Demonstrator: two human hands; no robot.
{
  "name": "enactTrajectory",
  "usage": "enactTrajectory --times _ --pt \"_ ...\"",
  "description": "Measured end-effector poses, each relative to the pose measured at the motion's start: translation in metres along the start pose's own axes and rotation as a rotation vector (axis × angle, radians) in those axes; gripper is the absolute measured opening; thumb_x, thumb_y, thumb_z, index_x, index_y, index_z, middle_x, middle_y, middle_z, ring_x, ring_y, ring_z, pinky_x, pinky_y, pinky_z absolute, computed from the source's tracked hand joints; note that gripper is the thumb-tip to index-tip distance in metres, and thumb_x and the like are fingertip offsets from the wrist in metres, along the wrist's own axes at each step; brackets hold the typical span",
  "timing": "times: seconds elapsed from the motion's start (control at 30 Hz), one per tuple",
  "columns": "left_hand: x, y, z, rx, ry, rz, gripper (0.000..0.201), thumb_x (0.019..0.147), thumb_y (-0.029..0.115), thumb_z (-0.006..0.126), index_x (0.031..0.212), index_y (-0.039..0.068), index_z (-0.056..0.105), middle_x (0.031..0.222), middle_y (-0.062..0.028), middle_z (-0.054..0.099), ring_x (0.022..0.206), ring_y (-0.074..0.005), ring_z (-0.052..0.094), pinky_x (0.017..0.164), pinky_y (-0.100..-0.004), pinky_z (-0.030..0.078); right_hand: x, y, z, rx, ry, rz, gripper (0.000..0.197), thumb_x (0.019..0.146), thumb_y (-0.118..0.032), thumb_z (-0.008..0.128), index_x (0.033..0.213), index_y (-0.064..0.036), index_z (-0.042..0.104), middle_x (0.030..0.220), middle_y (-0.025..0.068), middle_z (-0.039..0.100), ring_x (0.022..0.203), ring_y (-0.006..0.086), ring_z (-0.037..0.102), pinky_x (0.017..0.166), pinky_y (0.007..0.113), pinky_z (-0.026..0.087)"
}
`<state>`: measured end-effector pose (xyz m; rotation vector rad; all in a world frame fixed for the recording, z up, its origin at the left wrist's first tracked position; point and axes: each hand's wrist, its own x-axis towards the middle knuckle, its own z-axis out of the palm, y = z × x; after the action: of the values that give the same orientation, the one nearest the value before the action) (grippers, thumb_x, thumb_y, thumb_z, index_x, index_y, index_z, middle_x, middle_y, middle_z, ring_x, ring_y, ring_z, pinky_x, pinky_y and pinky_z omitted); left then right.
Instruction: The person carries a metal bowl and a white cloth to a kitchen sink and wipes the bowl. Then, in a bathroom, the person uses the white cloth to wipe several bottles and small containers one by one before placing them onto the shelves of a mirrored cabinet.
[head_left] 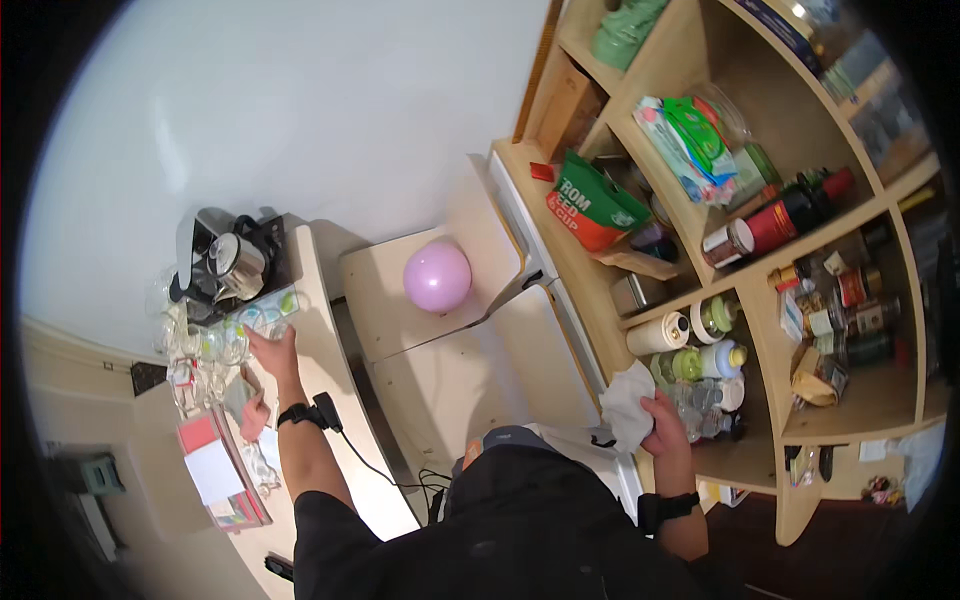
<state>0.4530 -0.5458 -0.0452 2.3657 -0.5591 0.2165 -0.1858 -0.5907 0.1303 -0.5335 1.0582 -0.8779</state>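
Home kitchen — pantry shelves of bottles, coffee maker.

green and orange bag on shelf at 1 o'clock, plastic-wrapped green and pink packet above it, red and white booklet on tabletop at 8 o'clock

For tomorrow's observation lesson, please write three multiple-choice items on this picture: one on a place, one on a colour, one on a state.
1. Where is the ball?
A. on a pale wooden surface beside the shelves
B. on the floor
C. in the person's right hand

2. What colour is the ball?
A. green
B. pink
C. black

3. What is the right hand doing?
A. hanging empty
B. gripping a white cloth
C. holding a red bottle

Answers:
1 A, the ball rests on the pale board next to the shelves.
2 B, it shows light pink.
3 B, the fingers close on the crumpled cloth; the left hand reaches among glasses.
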Motion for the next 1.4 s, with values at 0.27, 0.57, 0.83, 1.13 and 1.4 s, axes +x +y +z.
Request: enactTrajectory --times 0.27,0.57,0.83,1.13,1.4 --pt "-0.001 -0.009 -0.020 0.057 -0.090 -0.069 0.104 0.062 0.042 0.076 0.139 -0.002 0.020 0.130 -0.0294 0.038 0.121 -0.0431 0.037 0.101 -0.0447 0.034 -0.005 0.006 0.002 0.023 -0.081 -0.010 0.051 0.082 -0.011 0.054 0.129 0.0028 0.038 0.117 0.0183 0.054 0.101 0.0314 0.059 0.084 0.043 0.051" --pt "-0.061 0.071 0.022 -0.057 0.194 0.378 0.070 0.079 0.044 0.065 0.120 -0.009 0.046 0.127 -0.0353 0.039 0.123 -0.0466 0.034 0.103 -0.0509 0.028 -0.012 0.009 -0.022 0.102 -0.008 -0.059 0.051 0.082 -0.010 0.055 0.129 0.0018 0.038 0.118 0.0170 0.054 0.105 0.0295 0.057 0.088 0.042 0.048" --pt "-0.182 0.340 0.064 -0.561 -0.832 0.746 0.044 0.080 0.020 0.061 0.120 0.006 0.050 0.092 -0.0196 0.063 0.083 -0.0362 0.061 0.072 -0.0435 0.050 -0.023 0.001 -0.045 0.150 0.009 -0.086 0.048 0.083 -0.007 0.054 0.128 0.0014 0.040 0.120 0.0164 0.054 0.106 0.0290 0.057 0.090 0.040 0.047" --pt "-0.207 0.515 0.114 -0.217 -0.861 1.096 0.080 0.077 0.009 0.054 0.144 0.020 0.011 0.084 -0.0253 0.063 0.080 -0.0400 0.061 0.072 -0.0478 0.049 -0.046 0.009 -0.081 0.242 0.068 -0.155 0.047 0.082 -0.007 0.056 0.127 0.0022 0.042 0.117 0.0154 0.056 0.106 0.0282 0.057 0.090 0.040 0.047" --pt "-0.192 0.503 0.167 -0.302 -0.736 1.005 0.026 0.077 0.011 0.058 0.102 0.010 0.058 0.086 -0.0205 0.064 0.083 -0.0375 0.061 0.071 -0.0441 0.049 -0.047 0.010 -0.095 0.270 0.135 -0.145 0.047 0.083 -0.005 0.056 0.127 0.0022 0.042 0.117 0.0139 0.056 0.104 0.0259 0.057 0.091 0.038 0.046"
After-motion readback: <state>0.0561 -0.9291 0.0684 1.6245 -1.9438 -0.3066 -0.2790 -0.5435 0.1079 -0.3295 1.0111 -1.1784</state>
